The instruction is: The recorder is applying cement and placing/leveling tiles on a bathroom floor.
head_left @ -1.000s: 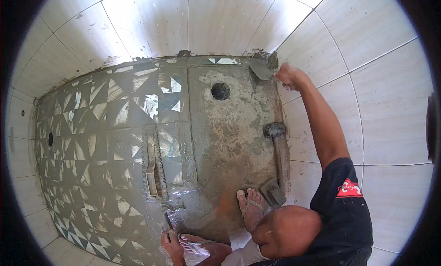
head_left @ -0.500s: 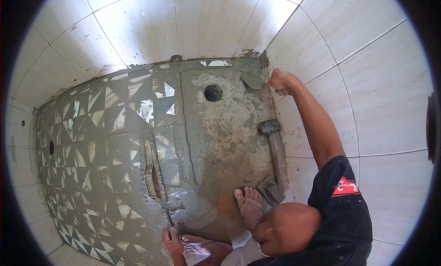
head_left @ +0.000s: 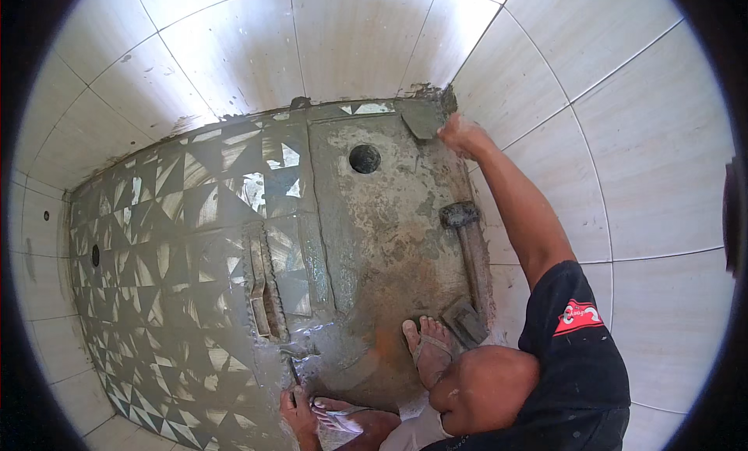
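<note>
My right hand (head_left: 461, 135) grips a trowel (head_left: 418, 120) whose grey blade lies over wet mortar by the far right corner of the floor. Low in the view, my left hand (head_left: 298, 412) is closed on the dark handle of a slim tool (head_left: 294, 368); its other end is hard to make out in the grey slurry. Just above it a mortar-caked notched trowel (head_left: 265, 287) lies on patterned floor tiles (head_left: 164, 279) smeared with grout. A round dark hole (head_left: 364, 159) sits in the bare, mottled screed (head_left: 389, 217) left of my right hand.
A mallet (head_left: 460, 214) lies along the right wall, with another mortar-covered tool (head_left: 465, 322) beside my foot (head_left: 428, 350). Pale tiled walls (head_left: 358, 38) enclose the floor at the back and both sides. A smaller dark opening (head_left: 96, 255) is at the floor's left.
My right hand has shifted left with the trowel, dipping slightly and then rising again over the far corner. My left hand stays low on the slim tool's handle.
</note>
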The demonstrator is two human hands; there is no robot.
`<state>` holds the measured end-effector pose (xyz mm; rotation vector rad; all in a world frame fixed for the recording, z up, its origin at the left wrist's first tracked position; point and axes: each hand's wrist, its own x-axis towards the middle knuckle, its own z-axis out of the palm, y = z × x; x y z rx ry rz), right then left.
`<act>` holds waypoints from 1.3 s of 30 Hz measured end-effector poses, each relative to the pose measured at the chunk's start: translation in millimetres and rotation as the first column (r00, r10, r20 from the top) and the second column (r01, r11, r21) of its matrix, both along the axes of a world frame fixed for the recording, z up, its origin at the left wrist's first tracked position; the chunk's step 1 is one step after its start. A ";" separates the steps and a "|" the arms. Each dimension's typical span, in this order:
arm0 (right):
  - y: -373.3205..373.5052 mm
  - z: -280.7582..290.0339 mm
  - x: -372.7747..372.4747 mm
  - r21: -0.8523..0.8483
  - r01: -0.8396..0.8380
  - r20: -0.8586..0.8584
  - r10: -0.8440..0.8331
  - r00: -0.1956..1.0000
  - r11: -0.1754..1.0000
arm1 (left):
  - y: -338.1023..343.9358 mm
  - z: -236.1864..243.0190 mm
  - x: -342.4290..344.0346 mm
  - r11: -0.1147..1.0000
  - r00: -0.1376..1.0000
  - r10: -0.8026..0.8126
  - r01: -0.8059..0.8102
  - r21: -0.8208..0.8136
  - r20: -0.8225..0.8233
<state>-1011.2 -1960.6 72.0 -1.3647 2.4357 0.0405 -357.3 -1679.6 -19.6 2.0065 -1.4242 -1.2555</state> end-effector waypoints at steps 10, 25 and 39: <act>-34.8 1.0 -18.2 0.098 -0.042 0.117 0.031 0.993 0.994 | -3.1 16.0 -10.7 0.999 0.999 0.032 -0.033 -0.035 -0.041; -28.3 7.0 -23.5 0.133 0.086 0.008 -0.087 0.996 0.987 | 0.2 8.9 -9.9 0.998 0.994 0.020 -0.027 -0.057 -0.112; 28.5 -26.2 -4.6 0.035 0.089 -0.108 -0.085 0.991 0.995 | 18.0 -44.9 29.3 0.859 0.882 -0.309 0.420 -0.294 0.356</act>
